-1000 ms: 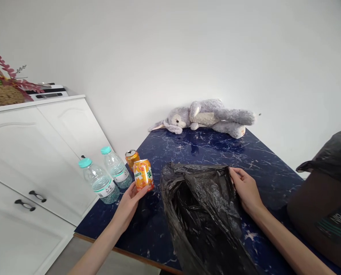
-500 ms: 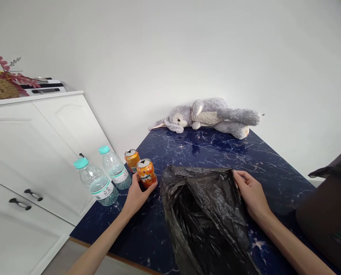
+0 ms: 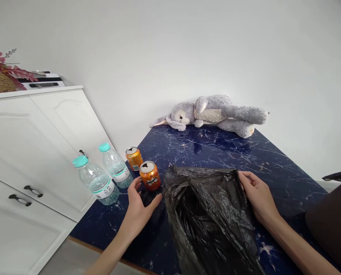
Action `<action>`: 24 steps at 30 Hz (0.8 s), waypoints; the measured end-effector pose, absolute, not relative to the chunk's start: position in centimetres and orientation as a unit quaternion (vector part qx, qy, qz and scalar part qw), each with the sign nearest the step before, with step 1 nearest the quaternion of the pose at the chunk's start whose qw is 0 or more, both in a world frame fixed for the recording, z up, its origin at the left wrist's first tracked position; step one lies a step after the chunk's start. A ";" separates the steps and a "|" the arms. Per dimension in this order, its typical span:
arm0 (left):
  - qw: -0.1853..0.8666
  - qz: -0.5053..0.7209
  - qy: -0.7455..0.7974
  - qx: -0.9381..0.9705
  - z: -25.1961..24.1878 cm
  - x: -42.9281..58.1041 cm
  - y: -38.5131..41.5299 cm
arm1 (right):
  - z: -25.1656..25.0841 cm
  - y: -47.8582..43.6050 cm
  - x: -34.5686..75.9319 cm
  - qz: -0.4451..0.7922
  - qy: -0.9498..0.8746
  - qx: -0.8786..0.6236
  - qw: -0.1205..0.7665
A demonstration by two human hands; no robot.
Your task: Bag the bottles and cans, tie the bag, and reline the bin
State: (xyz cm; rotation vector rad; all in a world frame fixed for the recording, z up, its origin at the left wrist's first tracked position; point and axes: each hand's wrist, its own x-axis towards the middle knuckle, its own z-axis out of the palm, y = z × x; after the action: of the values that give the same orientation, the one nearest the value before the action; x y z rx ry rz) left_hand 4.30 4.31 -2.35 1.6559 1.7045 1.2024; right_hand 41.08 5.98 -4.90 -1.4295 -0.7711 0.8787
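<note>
Left hand [image 3: 138, 212]: wide, by front can [image 3: 150, 177]
Right hand [image 3: 258, 196]: we pinch the bag [image 3: 216, 191]
Unbagged, surface's [image 3: 228, 154] left edge: both bottles [image 3: 103, 187], rear can [image 3: 134, 159] too

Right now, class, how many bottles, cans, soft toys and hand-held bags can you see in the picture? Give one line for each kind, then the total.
Bottles: 2
Cans: 2
Soft toys: 1
Hand-held bags: 1
Total: 6

A white cabinet [image 3: 44, 152] with dark handles stands against a plain pale wall [image 3: 170, 46], evenly lit.
</note>
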 end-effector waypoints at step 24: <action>0.436 0.392 0.588 0.558 0.6 6.1 5.9 | -5.3 5.6 41.5 0.372 -0.343 -0.637 0.581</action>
State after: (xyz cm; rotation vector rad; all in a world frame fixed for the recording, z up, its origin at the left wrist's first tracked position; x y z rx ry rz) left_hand 6.09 5.89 0.58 1.3877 1.4625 0.9753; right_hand 41.49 5.64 -5.30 -1.4881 -0.8013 0.8697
